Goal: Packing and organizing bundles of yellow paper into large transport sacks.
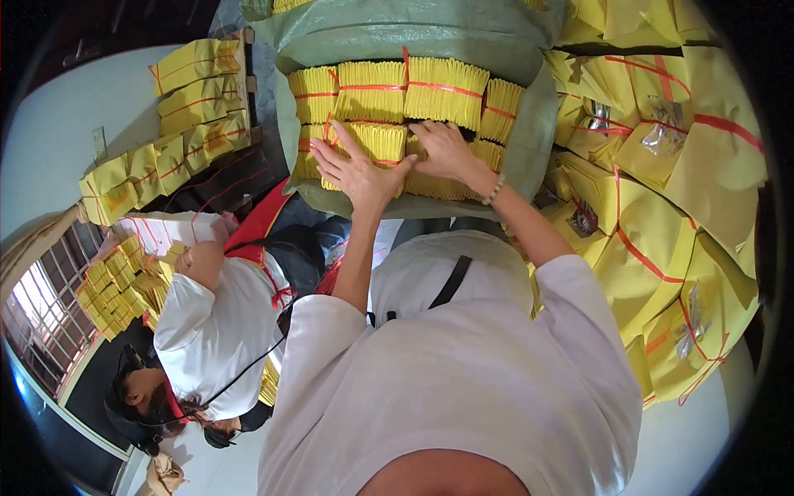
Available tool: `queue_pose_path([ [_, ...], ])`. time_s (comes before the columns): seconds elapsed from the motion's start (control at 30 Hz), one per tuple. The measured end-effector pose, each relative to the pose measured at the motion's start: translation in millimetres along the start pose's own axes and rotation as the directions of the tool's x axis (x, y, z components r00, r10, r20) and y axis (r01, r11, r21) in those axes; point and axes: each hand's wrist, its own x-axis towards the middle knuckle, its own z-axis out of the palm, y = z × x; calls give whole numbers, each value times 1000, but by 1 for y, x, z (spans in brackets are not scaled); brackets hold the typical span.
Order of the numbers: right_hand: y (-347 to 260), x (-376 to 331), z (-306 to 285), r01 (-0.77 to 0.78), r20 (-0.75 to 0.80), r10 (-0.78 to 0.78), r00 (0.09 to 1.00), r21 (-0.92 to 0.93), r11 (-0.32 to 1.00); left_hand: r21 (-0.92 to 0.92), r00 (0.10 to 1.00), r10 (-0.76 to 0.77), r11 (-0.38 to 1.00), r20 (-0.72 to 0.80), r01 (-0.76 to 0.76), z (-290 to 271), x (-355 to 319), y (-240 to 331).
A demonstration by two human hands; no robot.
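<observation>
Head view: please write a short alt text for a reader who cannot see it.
Seen from above, a person's left hand and right hand press on yellow paper bundles tied with red string, packed in a green woven sack. Wrapped yellow packs are stacked at the right; a co-worker bends at the left.

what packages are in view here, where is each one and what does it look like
Yellow paper bundles: in the green sack under both hands, red-tied blocks.
Wrapped yellow packs: piled at right, red-strapped, some with clear pouches.
Yellow packs: stacked upper left, red-strapped.
Small yellow bundles: far left, beside a co-worker.
</observation>
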Motion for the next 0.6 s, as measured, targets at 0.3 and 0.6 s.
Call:
queue_pose_path([
  [0.3, 14, -11, 10, 1, 91, -15, 996, 154, 988, -27, 995, -104, 994, -6, 104, 3, -5, -1],
  [0.6, 16, -26, 5, 32, 35, -42, 999, 239, 970, -53, 993, -113, 992, -33, 111, 6, -7, -7],
])
